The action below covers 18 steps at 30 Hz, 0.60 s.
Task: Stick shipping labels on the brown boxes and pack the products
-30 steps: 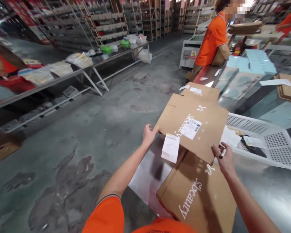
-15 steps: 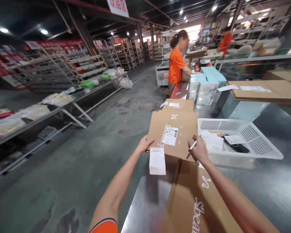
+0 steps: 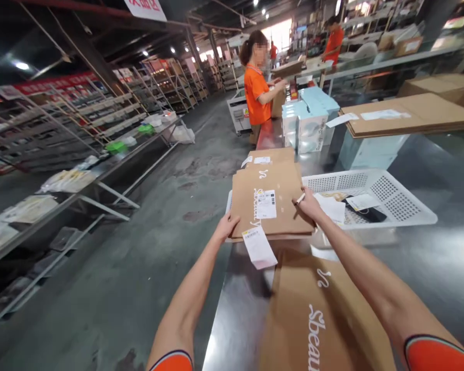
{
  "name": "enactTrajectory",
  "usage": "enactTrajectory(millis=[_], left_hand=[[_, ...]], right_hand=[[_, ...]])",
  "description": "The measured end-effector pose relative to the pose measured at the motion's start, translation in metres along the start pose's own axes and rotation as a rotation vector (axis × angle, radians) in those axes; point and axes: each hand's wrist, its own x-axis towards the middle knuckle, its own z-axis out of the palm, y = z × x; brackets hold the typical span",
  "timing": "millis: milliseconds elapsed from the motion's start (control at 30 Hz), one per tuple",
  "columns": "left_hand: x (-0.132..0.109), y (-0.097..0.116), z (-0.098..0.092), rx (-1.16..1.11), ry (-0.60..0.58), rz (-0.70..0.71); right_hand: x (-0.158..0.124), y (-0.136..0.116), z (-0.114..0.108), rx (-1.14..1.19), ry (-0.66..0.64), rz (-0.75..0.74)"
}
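A flat brown cardboard box [image 3: 272, 203] with a white shipping label lies on the steel table, over the left end of a white perforated basket [image 3: 375, 198]. My left hand [image 3: 226, 226] grips the box's near left corner. At the box's right edge my right hand [image 3: 309, 203] presses down, fingers closed round a white pen. A loose white paper slip [image 3: 259, 247] hangs off the box's near edge. A second brown box printed "Sbeauty" [image 3: 317, 314] lies close to me. A third labelled box [image 3: 270, 156] lies beyond.
A person in an orange shirt [image 3: 257, 87] stands at the far end of the steel table [image 3: 429, 268] by stacked pale blue boxes [image 3: 309, 118]. Flat cardboard sheets [image 3: 410, 113] are piled at right. Across the concrete aisle, a long bench [image 3: 100, 170] carries goods before shelving.
The labelled box has slid away from me along the table, onto the basket's end. Both hands went with it, and my view lifted to take in more of the warehouse.
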Motion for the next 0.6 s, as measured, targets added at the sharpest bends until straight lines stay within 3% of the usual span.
enactTrajectory(millis=[100, 200, 333, 433, 533, 600], left_hand=[[-0.008, -0.004, 0.0, -0.012, 0.017, -0.013], [-0.029, -0.017, 0.011, -0.09, 0.096, -0.038], [-0.051, -0.029, 0.036, -0.001, 0.423, -0.12], [-0.046, -0.026, 0.045, 0.121, 0.622, -0.241], [-0.04, -0.018, 0.038, 0.105, 0.62, -0.282], [-0.046, -0.017, 0.033, 0.06, 0.55, -0.284]], right_hand=[[0.006, 0.008, 0.001, 0.076, -0.057, -0.084], [-0.017, 0.03, 0.006, 0.153, 0.013, -0.084], [-0.068, 0.045, 0.022, 0.213, 0.169, -0.076], [-0.091, 0.04, 0.031, 0.169, 0.211, -0.092], [-0.099, 0.033, 0.026, 0.125, 0.147, -0.098], [-0.103, 0.034, 0.013, 0.12, 0.112, -0.103]])
